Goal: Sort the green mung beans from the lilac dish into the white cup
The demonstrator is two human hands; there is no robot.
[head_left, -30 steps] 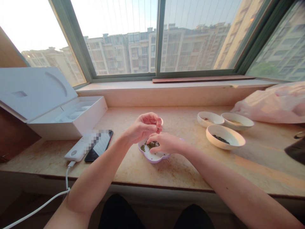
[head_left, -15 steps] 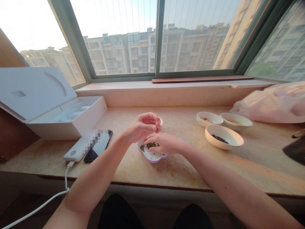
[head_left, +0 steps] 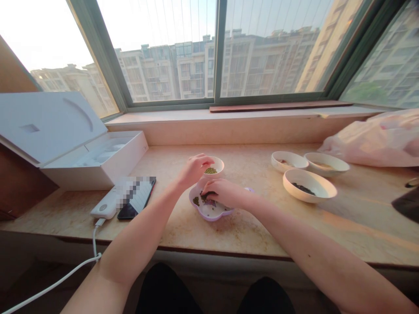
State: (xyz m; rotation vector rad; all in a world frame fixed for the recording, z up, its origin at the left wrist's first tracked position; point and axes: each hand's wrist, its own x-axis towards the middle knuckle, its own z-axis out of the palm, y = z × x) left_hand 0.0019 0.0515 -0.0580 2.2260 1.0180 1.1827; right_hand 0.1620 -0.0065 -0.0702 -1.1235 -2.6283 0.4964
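Note:
My left hand hovers at the near left rim of a small white bowl holding green mung beans. Its fingers reach over that bowl, loosely bent, and nothing shows in them; the thumb is hidden. My right hand dips into a lobed white dish with a purple rim, fingers bent downward around a dark gap, thumb apart from them. More mung beans lie at the dish's left side, and a few are scattered over its bottom. The right fingertips are among the beans, partly hidden.
To the right stand three white bowls, one with black seeds, two behind with small contents. A plastic bag lies farther right. At left are an open white box, a white power bank with a cable and a phone.
My left hand has gone from a raised pinch to bent fingers over the small bowl, uncovering its beans. My right hand's fingers have bent down into the beans in the dish.

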